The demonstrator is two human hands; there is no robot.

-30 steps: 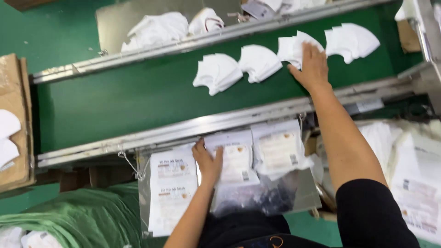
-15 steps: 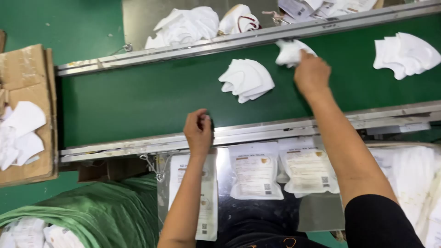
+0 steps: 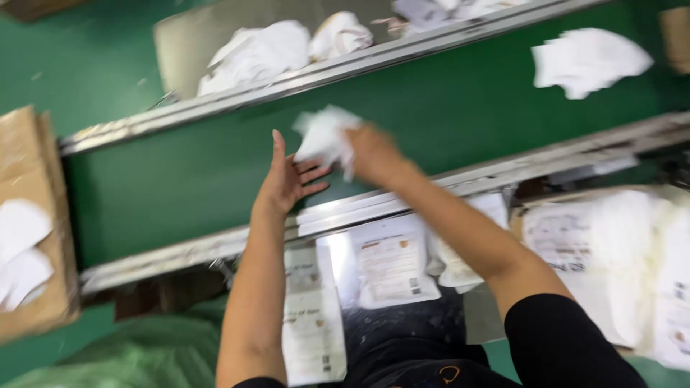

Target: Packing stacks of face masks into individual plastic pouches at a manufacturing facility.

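My right hand (image 3: 372, 152) grips a bunch of white folded masks (image 3: 322, 135) over the green conveyor belt (image 3: 180, 179), blurred by motion. My left hand (image 3: 289, 179) is open, palm turned toward the masks, its fingertips just beside them. Another pile of white masks (image 3: 586, 59) lies on the belt at the far right. Below the belt's near metal rail (image 3: 402, 205), clear printed bags (image 3: 392, 262) lie flat on a tray in front of me.
More white masks (image 3: 262, 52) are heaped behind the far rail. A cardboard box (image 3: 32, 230) with white masks stands at the left. Filled bags (image 3: 625, 266) are stacked at the right. A green plastic sack (image 3: 122, 356) sits at the lower left.
My right hand has pulled the masks off the belt's far side toward me and to the left. My left hand has risen from the rail and opened beside them. The view has shifted.
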